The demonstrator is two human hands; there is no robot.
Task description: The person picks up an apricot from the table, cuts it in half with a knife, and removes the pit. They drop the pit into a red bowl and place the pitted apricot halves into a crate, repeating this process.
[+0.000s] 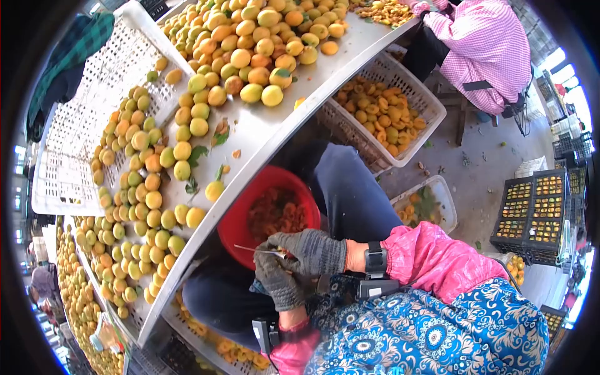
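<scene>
Heaps of yellow-orange apricots (250,56) lie uncut on the steel table (262,131), the round red plastic bucket (240,215) only part-filled, while the grey-gloved right hand (312,250) grips a thin metal knife (256,250) and the grey-gloved left hand (275,284) is clenched.

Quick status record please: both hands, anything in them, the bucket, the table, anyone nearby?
left hand: grey glove, curled against the right hand
right hand: grey glove, curled, over the red bucket
blade: thin, pokes out between the hands; which one grips it is unclear
red bucket: between the knees, holds brownish-orange pieces
table: metal, heaped with apricots
co-worker: seated beyond, pink checked top
</scene>
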